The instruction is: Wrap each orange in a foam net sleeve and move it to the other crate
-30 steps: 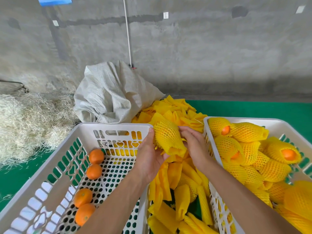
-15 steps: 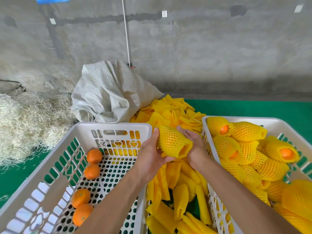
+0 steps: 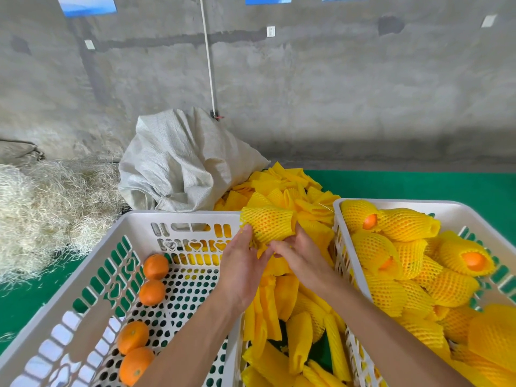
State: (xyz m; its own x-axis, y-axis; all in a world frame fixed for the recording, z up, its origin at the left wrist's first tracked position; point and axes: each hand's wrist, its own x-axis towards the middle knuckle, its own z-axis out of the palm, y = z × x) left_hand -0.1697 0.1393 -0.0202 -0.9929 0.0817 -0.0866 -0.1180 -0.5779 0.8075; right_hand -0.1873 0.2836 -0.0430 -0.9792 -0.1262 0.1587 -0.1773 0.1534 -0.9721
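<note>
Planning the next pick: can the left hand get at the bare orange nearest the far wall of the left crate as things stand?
Probably not yet. The path looks free: that orange lies uncovered in the open-topped left crate. But the left hand and right hand are both holding the sleeved orange.

Fruit-packing shed (concrete wall (image 3: 335, 93), crates (image 3: 83, 275) w/ oranges (image 3: 155, 266))
</note>
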